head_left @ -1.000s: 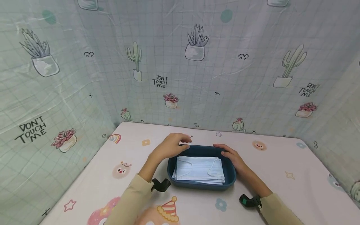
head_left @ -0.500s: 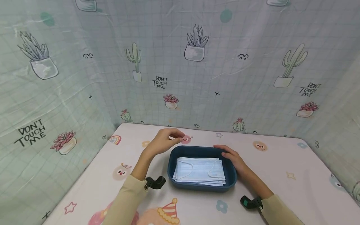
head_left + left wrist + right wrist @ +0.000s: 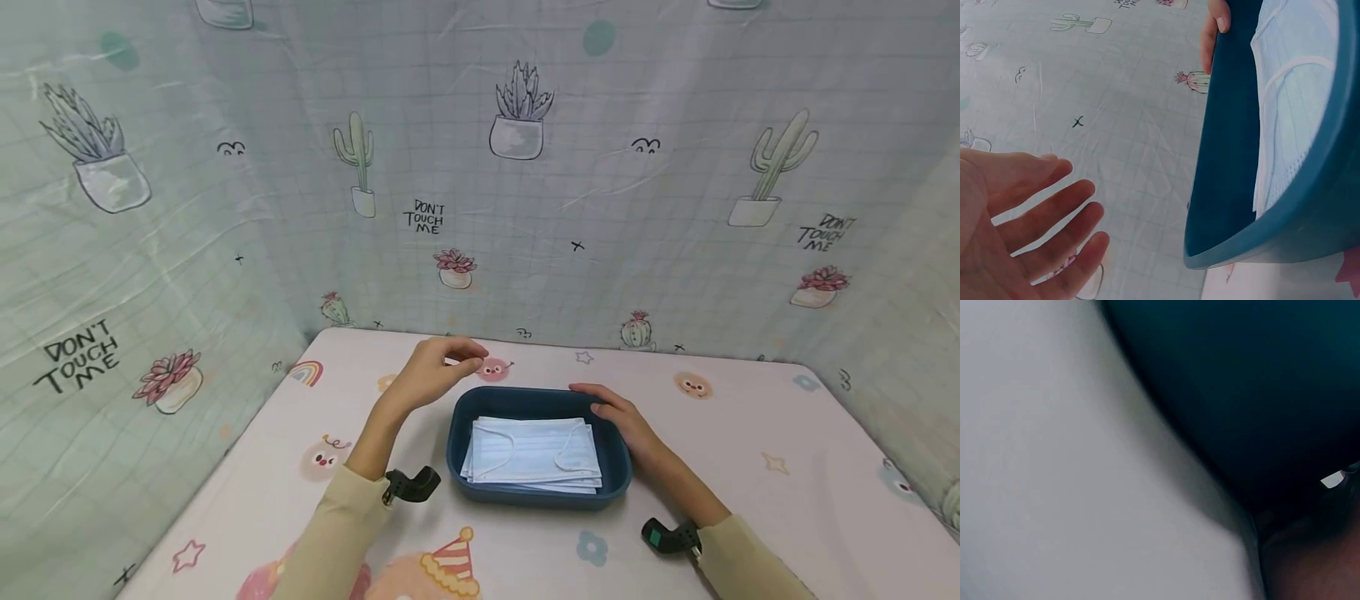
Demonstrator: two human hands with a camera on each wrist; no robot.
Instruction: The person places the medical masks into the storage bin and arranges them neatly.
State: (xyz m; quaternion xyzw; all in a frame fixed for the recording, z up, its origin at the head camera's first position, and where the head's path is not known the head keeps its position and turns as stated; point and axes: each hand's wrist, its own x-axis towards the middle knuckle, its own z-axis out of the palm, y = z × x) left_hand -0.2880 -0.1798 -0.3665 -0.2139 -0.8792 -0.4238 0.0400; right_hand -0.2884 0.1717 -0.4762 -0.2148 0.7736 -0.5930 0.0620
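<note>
A dark blue plastic tub with rounded corners stands upright on the table, holding a stack of light blue disposable face masks with white ear loops. My right hand holds the tub's far right corner, thumb over the rim and fingers along the outside. My left hand hovers beyond the far left corner, apart from the tub, its fingers loosely bent around nothing. In the left wrist view that hand spreads its relaxed fingers beside the tub. The right wrist view shows mostly the tub's dark wall, close and blurred.
A pale tabletop printed with cartoon faces, stars and flowers lies under the tub. Cactus-patterned sheeting hangs behind it and along both sides. Black wrist cameras jut from both sleeves.
My left hand has moved from the tub's far left rim up and to the left, away from it. The right hand, tub and masks stay nearly in place.
</note>
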